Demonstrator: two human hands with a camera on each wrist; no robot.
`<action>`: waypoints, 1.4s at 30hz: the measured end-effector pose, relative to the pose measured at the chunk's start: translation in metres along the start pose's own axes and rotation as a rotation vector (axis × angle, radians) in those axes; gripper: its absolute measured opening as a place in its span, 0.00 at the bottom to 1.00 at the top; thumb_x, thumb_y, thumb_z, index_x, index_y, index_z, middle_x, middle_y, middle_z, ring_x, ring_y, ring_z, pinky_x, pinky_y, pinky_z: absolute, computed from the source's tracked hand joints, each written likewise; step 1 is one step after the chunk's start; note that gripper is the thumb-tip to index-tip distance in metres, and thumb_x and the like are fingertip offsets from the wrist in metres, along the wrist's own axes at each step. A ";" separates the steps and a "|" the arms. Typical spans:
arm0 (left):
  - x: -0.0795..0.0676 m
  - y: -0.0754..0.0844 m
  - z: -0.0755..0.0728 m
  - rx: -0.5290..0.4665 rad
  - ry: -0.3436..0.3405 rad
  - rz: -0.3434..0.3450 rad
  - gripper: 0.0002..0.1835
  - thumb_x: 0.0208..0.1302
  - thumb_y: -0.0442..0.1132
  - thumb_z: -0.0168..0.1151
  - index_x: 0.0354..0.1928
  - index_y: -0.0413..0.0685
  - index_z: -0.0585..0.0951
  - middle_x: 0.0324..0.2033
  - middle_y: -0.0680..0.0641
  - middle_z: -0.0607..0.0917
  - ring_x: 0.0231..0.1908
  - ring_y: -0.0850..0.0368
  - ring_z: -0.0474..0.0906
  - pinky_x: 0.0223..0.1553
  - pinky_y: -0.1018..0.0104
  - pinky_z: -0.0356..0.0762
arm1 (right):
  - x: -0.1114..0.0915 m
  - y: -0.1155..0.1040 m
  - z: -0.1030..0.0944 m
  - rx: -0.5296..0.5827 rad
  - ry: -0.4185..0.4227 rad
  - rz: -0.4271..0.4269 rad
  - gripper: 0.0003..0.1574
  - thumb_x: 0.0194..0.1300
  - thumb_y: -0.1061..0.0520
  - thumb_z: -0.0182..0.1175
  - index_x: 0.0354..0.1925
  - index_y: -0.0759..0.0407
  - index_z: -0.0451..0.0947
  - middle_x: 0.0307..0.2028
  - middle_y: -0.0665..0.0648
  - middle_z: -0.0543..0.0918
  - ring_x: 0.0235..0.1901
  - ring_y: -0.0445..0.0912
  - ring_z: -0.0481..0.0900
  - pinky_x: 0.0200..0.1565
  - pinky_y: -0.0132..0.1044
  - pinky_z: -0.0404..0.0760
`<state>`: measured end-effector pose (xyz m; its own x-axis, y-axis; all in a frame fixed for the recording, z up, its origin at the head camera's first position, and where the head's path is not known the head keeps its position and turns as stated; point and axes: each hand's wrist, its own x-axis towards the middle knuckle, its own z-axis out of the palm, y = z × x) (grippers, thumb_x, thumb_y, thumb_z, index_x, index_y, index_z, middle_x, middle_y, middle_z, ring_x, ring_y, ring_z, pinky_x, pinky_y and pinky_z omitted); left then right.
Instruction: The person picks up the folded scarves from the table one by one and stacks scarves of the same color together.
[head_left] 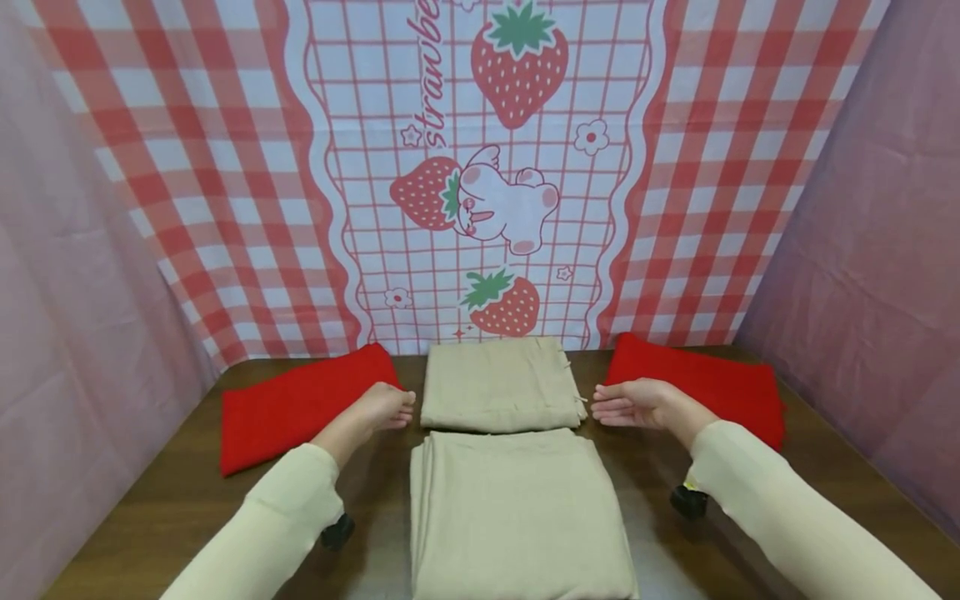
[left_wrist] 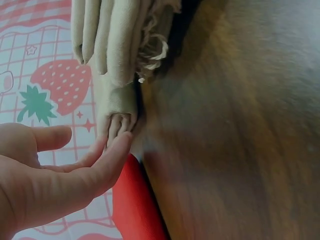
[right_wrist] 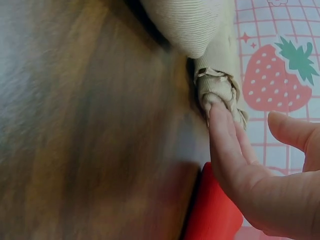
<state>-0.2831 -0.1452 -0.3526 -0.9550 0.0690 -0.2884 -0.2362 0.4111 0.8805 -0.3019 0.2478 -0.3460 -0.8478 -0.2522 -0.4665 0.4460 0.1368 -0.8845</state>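
Note:
Two folded beige cloths lie in the middle of the table. The smaller far cloth [head_left: 498,383] has a few loose fringe threads on its right edge; the larger near cloth [head_left: 517,517] lies just in front of it. At the far cloth's left side is my left hand [head_left: 384,407], its fingers extended toward the folded edge [left_wrist: 120,120]. On the opposite side my right hand [head_left: 637,402] reaches in with straight fingers and thumb apart. In the right wrist view its fingertips look to be at the cloth's end [right_wrist: 217,90]. Neither hand grips anything.
A folded red cloth [head_left: 300,408] lies on the left of the wooden table [head_left: 150,517], another red cloth [head_left: 697,383] on the right. Behind them hangs a strawberry-print curtain [head_left: 465,100]. Pink drapes [head_left: 90,250] close off both sides.

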 end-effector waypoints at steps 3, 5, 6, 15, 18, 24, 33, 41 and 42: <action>0.010 0.002 0.001 -0.041 0.010 -0.026 0.21 0.72 0.36 0.46 0.57 0.23 0.71 0.53 0.27 0.78 0.44 0.47 0.81 0.49 0.62 0.83 | 0.005 -0.003 0.004 -0.016 -0.005 -0.005 0.29 0.72 0.54 0.51 0.64 0.70 0.64 0.39 0.53 0.87 0.40 0.43 0.86 0.55 0.41 0.80; 0.016 0.003 0.002 -0.059 0.008 -0.035 0.22 0.72 0.37 0.46 0.58 0.23 0.70 0.55 0.27 0.77 0.46 0.47 0.81 0.50 0.62 0.82 | 0.010 -0.004 0.006 -0.032 -0.004 -0.008 0.32 0.72 0.55 0.50 0.67 0.71 0.60 0.39 0.52 0.86 0.40 0.42 0.85 0.57 0.41 0.78; 0.019 0.003 0.002 -0.065 0.010 -0.039 0.22 0.72 0.37 0.46 0.58 0.23 0.70 0.55 0.27 0.77 0.45 0.48 0.81 0.50 0.62 0.82 | 0.012 -0.005 0.008 -0.040 0.002 -0.008 0.33 0.72 0.55 0.50 0.68 0.72 0.58 0.39 0.52 0.86 0.41 0.42 0.84 0.58 0.42 0.77; 0.057 -0.004 0.009 -0.094 0.016 -0.055 0.25 0.68 0.42 0.54 0.58 0.26 0.71 0.51 0.31 0.79 0.49 0.45 0.81 0.51 0.60 0.82 | 0.025 0.001 0.006 -0.108 0.032 -0.003 0.36 0.73 0.55 0.48 0.69 0.76 0.52 0.63 0.73 0.70 0.51 0.49 0.80 0.65 0.47 0.68; 0.070 -0.009 0.008 -0.103 0.012 -0.054 0.27 0.66 0.42 0.56 0.59 0.26 0.69 0.51 0.31 0.80 0.49 0.45 0.81 0.50 0.59 0.82 | 0.029 -0.001 0.006 -0.094 0.019 -0.014 0.36 0.73 0.55 0.48 0.69 0.76 0.52 0.53 0.65 0.80 0.45 0.44 0.82 0.64 0.46 0.69; 0.048 0.014 0.009 -0.098 0.030 -0.099 0.31 0.70 0.40 0.49 0.68 0.25 0.56 0.61 0.28 0.71 0.61 0.40 0.72 0.60 0.56 0.76 | 0.036 -0.011 0.004 -0.061 -0.010 -0.004 0.37 0.73 0.55 0.48 0.70 0.74 0.51 0.40 0.52 0.82 0.38 0.40 0.82 0.61 0.43 0.73; 0.190 -0.070 -0.006 -0.290 -0.087 -0.109 0.36 0.63 0.51 0.60 0.63 0.28 0.67 0.57 0.31 0.75 0.55 0.44 0.76 0.53 0.57 0.80 | 0.051 -0.025 0.010 -0.167 -0.047 0.019 0.37 0.76 0.53 0.41 0.72 0.72 0.46 0.72 0.74 0.54 0.62 0.53 0.70 0.64 0.38 0.73; 0.155 -0.043 0.001 -0.390 -0.160 -0.197 0.37 0.70 0.47 0.49 0.70 0.28 0.52 0.53 0.39 0.73 0.55 0.53 0.70 0.65 0.60 0.68 | 0.068 -0.026 0.014 -0.094 -0.048 0.044 0.30 0.75 0.53 0.42 0.69 0.65 0.57 0.58 0.63 0.69 0.54 0.46 0.69 0.43 0.24 0.79; 0.142 -0.033 0.002 -0.382 -0.156 -0.195 0.34 0.71 0.46 0.47 0.69 0.28 0.54 0.43 0.43 0.74 0.46 0.57 0.71 0.60 0.63 0.69 | 0.070 -0.025 0.013 -0.069 -0.056 0.046 0.25 0.75 0.54 0.43 0.65 0.63 0.63 0.52 0.58 0.73 0.49 0.42 0.70 0.41 0.23 0.79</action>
<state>-0.4105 -0.1467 -0.4230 -0.8548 0.1714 -0.4898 -0.4858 0.0672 0.8715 -0.3689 0.2138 -0.3563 -0.8084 -0.2970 -0.5082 0.4619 0.2149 -0.8605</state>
